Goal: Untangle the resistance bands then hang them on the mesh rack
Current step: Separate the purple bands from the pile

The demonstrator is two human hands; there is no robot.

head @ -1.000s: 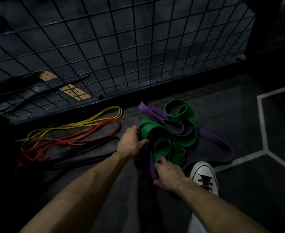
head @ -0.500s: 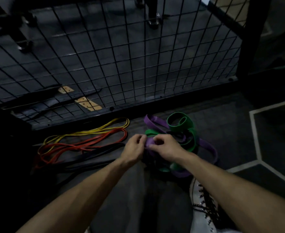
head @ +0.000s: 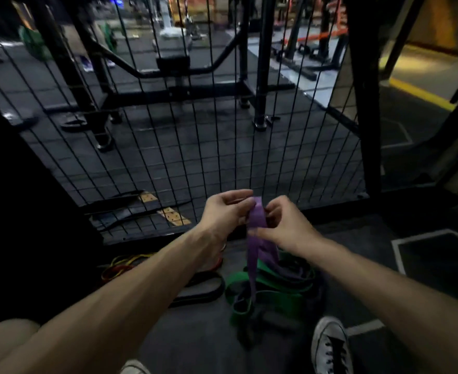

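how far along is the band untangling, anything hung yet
Early on. Nothing hangs on the mesh rack yet. In hand: both the left hand and right hand lift one end of the purple band, whose lower part still runs into the green band pile. Yellow and red bands remain on the floor.
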